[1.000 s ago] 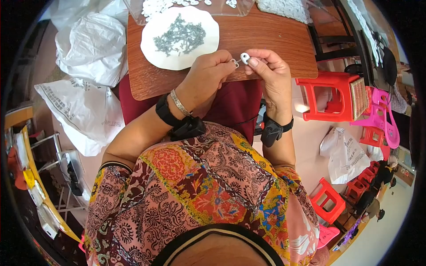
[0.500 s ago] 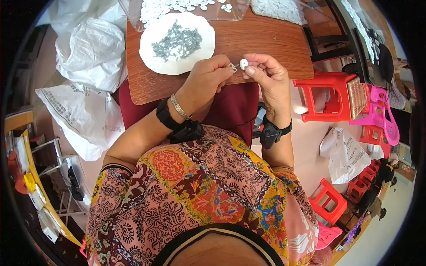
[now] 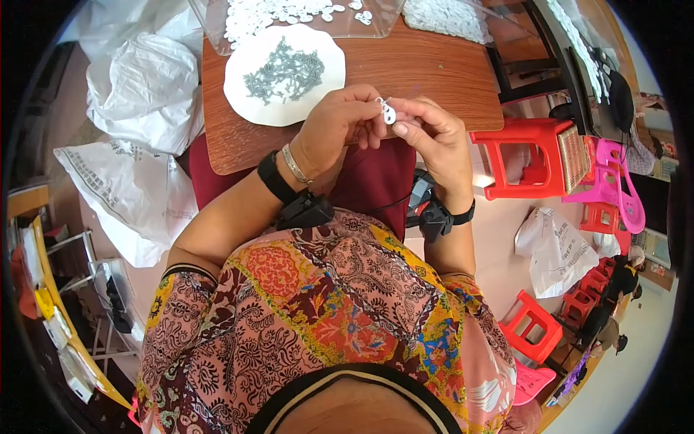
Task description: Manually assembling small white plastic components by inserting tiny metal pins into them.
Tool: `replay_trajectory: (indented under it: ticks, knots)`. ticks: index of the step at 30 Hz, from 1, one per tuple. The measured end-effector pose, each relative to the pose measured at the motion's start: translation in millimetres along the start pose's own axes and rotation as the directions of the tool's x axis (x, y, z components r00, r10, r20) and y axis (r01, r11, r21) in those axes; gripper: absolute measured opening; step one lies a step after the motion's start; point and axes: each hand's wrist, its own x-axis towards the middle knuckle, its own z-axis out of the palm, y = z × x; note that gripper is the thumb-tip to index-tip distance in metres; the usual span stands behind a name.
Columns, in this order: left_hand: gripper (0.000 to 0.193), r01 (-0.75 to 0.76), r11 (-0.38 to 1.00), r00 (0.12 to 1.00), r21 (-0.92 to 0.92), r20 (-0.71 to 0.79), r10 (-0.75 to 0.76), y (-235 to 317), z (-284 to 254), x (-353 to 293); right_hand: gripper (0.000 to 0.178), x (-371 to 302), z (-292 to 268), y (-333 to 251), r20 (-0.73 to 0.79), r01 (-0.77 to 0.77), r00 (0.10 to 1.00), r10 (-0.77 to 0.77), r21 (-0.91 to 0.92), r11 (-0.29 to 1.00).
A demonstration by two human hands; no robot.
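While the left hand (image 3: 334, 124) pinches a small loop (image 3: 379, 101), the white oblong piece (image 3: 390, 116) sits at upper centre of the frame, long axis nearly vertical, lower end slanting right; whether the right hand (image 3: 439, 137), curled beside it, grips it, I cannot tell.

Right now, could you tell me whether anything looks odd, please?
Nothing stands out: the small grey pieces lie within the white plate, and white pieces sit in the clear tray. The held white piece is too small to judge closely.
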Motion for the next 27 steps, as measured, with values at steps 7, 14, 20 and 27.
replay_trajectory:
  ticks: [7,14,20,27]
  knots:
    - [0.021,0.029,0.972,0.997,-0.233,0.079,-0.01,-3,2,-1,0.013,3,-4,5,0.104,0.101,0.99,-0.098,-0.023,0.995]
    - [0.019,0.012,0.98,1.0,-0.198,0.008,-0.011,-3,8,-2,0.01,0,1,0,0.091,0.002,0.996,-0.017,0.164,0.986]
    - [0.019,0.033,0.997,0.984,0.074,-0.175,-0.019,-1,7,-5,0.01,7,-12,25,-0.096,-0.145,0.977,0.189,0.347,0.927]
    - [0.018,0.025,0.974,0.986,0.224,-0.167,0.014,-5,9,-4,0.011,9,-6,22,-0.162,-0.115,0.971,0.176,0.327,0.938]
